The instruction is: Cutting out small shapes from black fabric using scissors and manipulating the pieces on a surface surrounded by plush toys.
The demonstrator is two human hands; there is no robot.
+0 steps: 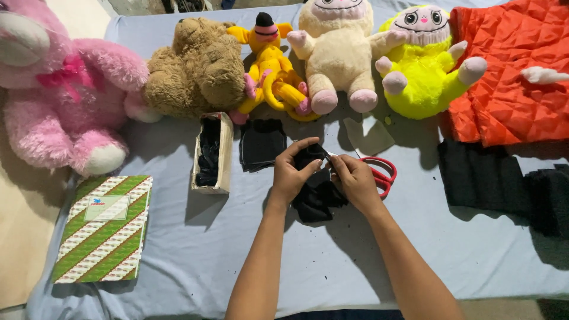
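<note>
the black fabric piece (314, 189) sits mid-table on the pale blue sheet (237, 249), pinched at its top edge by both hands: left hand (290, 172) and right hand (354, 178), fingers closed on it. red scissors (379, 175) lie just right, a small box of black scraps (211, 155) left, plush toys (332, 53) behind.

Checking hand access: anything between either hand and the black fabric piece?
Nothing visible. The left hand and the right hand both already grip the black fabric piece; the red-handled scissors are at the right hand.
</note>
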